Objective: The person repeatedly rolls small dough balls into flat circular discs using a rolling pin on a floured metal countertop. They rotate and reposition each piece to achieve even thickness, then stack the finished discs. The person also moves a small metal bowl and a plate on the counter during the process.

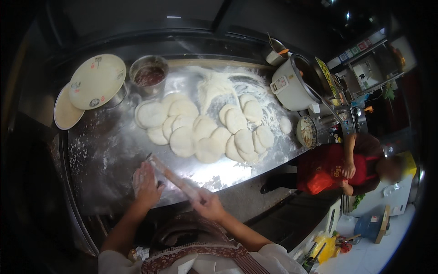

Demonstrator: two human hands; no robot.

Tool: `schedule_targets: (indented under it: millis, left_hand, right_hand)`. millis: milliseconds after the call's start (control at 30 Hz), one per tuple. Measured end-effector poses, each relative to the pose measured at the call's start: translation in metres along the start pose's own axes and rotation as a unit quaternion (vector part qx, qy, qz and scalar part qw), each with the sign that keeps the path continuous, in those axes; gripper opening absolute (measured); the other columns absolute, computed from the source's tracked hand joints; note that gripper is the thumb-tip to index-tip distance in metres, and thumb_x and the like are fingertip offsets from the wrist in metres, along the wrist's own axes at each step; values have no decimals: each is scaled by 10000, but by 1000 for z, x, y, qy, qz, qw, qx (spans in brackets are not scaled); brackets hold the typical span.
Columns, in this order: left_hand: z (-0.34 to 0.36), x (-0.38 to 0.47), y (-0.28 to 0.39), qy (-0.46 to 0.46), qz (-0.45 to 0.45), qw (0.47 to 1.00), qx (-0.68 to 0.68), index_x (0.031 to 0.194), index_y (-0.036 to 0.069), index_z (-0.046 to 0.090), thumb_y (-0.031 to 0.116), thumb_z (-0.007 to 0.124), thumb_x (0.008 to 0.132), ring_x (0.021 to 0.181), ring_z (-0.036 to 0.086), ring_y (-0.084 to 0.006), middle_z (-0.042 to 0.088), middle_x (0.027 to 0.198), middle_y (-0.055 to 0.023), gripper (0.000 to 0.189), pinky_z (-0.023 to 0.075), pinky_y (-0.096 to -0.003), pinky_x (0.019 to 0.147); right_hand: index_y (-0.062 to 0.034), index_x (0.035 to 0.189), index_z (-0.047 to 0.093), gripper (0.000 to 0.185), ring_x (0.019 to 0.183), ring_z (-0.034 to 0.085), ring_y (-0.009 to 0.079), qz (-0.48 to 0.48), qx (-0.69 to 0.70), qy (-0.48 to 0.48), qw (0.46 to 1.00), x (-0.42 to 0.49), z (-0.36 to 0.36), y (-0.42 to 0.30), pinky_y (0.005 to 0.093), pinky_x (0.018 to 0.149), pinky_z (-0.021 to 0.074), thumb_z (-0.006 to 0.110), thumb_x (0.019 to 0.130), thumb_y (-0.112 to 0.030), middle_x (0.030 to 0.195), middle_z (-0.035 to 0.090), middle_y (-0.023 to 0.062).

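Observation:
My right hand (208, 206) grips the near end of a floured wooden rolling pin (175, 180), which slants up and left over the steel worktop (113, 164). Close to the pin's far end, my left hand (147, 186) is on a pale dough piece (136, 180). Fingers cover most of that piece, so its full outline is hidden. Beyond both hands lie several flat dough rounds (182, 141), many overlapping. One small dough round (285, 125) sits apart at the right. Loose flour (217, 90) is spread behind the rounds.
Plates (97, 82) and a steel pot of dark red filling (149, 76) stand back left. At the right are a white cooker (291, 85), a steel container (274, 56) and a patterned bowl (306, 132). A person in a red apron (321, 167) stands beyond the worktop's right edge.

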State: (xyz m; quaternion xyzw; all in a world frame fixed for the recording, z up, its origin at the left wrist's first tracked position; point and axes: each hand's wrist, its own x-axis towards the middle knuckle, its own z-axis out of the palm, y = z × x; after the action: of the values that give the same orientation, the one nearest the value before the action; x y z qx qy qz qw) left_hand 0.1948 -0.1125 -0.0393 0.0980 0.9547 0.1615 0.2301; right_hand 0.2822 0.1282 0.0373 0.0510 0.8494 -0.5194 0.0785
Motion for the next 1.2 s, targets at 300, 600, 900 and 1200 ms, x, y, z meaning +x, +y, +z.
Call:
schedule_targets:
  millis: [300,600,900,1200]
  left_hand:
    - [-28,-31,-75,301,59,928,-213,1577,-28,182,355,547,979,1550,127,-352,141,1676,-180,798,63,-466,1258]
    - [-69,54,-80,294,44,954,22,1560,-24,247,312,494,995,1552,141,-303,241,1644,-194,702,53,-513,1249]
    - [-23,-54,-104,145,44,975,-162,1455,-7,459,251,570,937,1456,334,-371,417,1533,-216,589,233,-461,1207]
    - [-27,31,-64,-17,-115,969,-219,1151,4,631,205,783,810,1025,645,-274,641,1154,-190,424,538,-379,880]
  right_hand:
    - [-2,1288,587,414,861,625,336,-174,-209,-9,962,48,53,10,398,745,512,681,901,-115,983,636,157]
    - [-105,1368,570,569,1423,367,400,-243,-409,33,879,156,100,-48,648,1064,306,604,927,-462,1560,371,202]
    - [-42,1353,563,488,1112,585,373,-92,-313,-118,938,32,104,6,480,955,445,654,905,-214,1234,619,190]
    - [60,1330,557,472,890,629,417,-16,-137,129,982,-25,63,28,455,767,525,661,930,-166,1050,596,264]
